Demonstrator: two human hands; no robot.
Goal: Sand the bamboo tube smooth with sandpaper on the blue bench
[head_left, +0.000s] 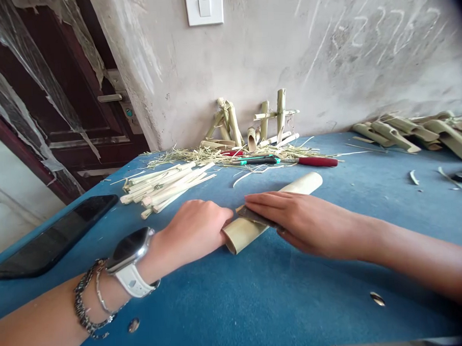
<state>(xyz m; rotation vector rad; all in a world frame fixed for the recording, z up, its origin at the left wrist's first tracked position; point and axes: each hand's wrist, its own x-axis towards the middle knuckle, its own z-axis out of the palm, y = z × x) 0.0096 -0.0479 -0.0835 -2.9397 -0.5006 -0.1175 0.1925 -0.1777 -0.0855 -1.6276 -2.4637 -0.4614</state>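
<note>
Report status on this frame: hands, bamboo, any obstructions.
Left hand against the end of a bamboo tube. Right hand pressing a dark flat blade onto the tube. Cut bamboo sticks lie beyond, not touching.

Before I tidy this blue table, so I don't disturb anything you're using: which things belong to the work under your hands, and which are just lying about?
In use:
Left hand holding a bamboo tube
Right hand pressing a dark blade against it

Lying about:
Cut bamboo strips
Red-handled knife
Phone
Bamboo shavings
Carved bamboo pieces
</note>
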